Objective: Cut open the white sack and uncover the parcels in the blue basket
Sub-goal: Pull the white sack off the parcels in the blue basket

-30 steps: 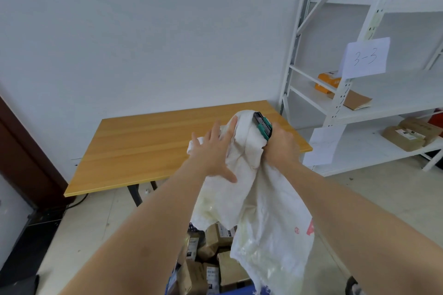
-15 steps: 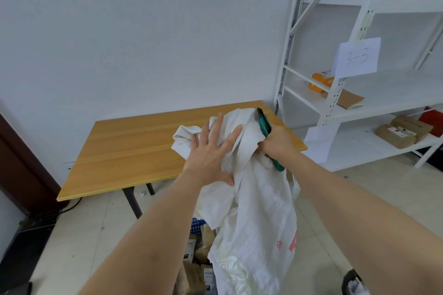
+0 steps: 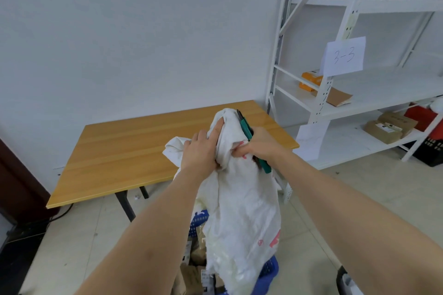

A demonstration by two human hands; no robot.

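White sack [image 3: 242,201] bunched up at frame centre, draping over blue basket [image 3: 268,268] at bottom. Parcels [image 3: 199,250] peek out lower centre. Left hand [image 3: 200,151] clutches sack top; right hand [image 3: 260,145] grips sack plus green cutter [image 3: 247,128]. Wooden table [image 3: 134,148] behind.

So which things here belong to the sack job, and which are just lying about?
Job: white sack, green cutter in the right hand, left hand gripping the sack, blue basket, parcels.

Lying about: wooden table, shelf rack, shelf boxes, orange packet.
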